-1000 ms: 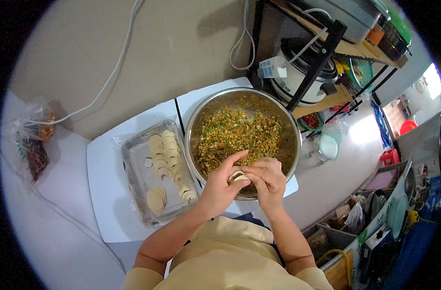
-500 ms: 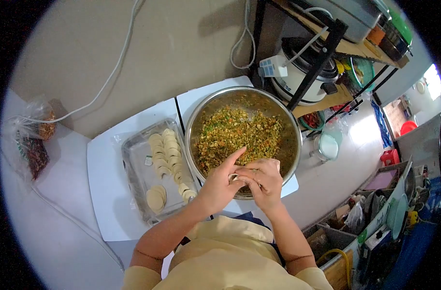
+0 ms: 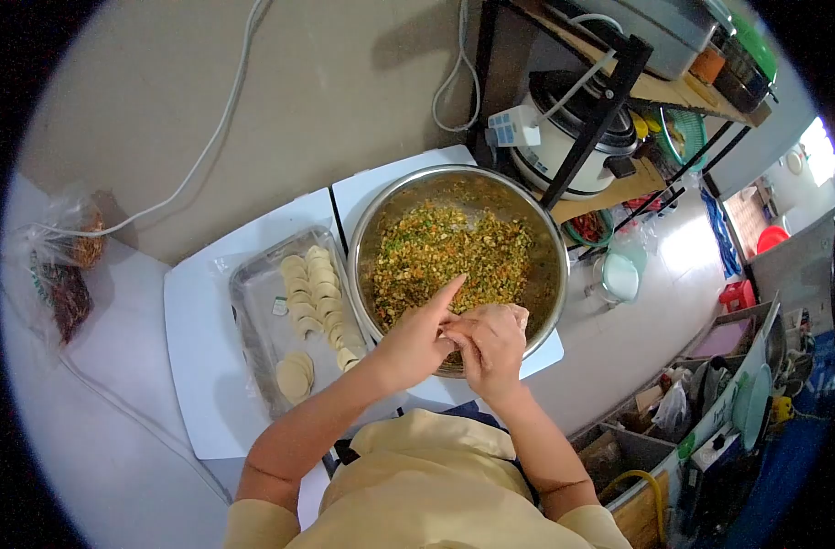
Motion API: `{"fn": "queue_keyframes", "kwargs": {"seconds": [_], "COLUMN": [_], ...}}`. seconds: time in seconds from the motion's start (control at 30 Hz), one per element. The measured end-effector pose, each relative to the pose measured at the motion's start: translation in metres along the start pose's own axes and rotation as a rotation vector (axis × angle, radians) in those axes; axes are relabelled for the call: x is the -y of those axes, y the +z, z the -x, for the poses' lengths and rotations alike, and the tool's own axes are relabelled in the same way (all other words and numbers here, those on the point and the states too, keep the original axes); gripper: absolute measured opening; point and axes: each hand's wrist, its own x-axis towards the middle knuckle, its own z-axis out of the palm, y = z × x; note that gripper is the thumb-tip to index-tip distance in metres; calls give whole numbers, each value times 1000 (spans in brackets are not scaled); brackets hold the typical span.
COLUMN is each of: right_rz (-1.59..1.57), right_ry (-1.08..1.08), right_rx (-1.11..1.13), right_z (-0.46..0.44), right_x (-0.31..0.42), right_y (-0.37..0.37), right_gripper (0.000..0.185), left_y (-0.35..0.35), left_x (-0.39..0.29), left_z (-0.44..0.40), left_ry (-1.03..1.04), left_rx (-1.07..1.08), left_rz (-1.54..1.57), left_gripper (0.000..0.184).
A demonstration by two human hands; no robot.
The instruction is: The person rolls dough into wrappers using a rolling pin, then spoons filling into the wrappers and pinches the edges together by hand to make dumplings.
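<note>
My left hand [image 3: 414,344] and my right hand [image 3: 492,344] meet above the near rim of a large steel bowl [image 3: 560,293]. Both pinch at a small dumpling, mostly hidden by the fingers. My left index finger points up and away over the bowl. Chopped green, yellow and orange filling [image 3: 463,247] covers the bowl's bottom. Left of the bowl lies a clear shallow tray [image 3: 254,343]. Rows of pale folded dumplings [image 3: 322,285] lie along its right side, and a small stack of round dough wrappers [image 3: 295,377] sits near its front.
The tray and bowl stand on a white table [image 3: 198,366] against the wall. Behind the bowl, a black-framed shelf [image 3: 609,101] holds a white cooker [image 3: 564,165] and a power strip [image 3: 514,126]. Plastic bags [image 3: 60,274] lie far left. Crates of goods [image 3: 628,448] stand at right.
Both hands stay together over the bowl's near edge. My right fingers have closed in against my left thumb, and the pale dough edge seen between them before is now mostly hidden.
</note>
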Motion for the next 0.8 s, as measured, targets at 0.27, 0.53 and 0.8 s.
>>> {"fn": "queue_keyframes", "kwargs": {"seconds": [0.27,0.53,0.8], "right_rz": [-322,-351,-297], "right_ry": [409,357,205], "right_rx": [-194,-176,-167], "right_z": [-3,-7,-9], "right_x": [6,-1,-2], "right_y": [0,-5,-10], "right_gripper": [6,10,11], "left_y": [4,8,16], "left_x": [2,3,-4], "left_z": [-4,-5,6], "left_ry": [-15,36,42], "left_rx": [-19,-121,-116], "left_rz": [271,309,301], "left_gripper": [33,24,25]}}
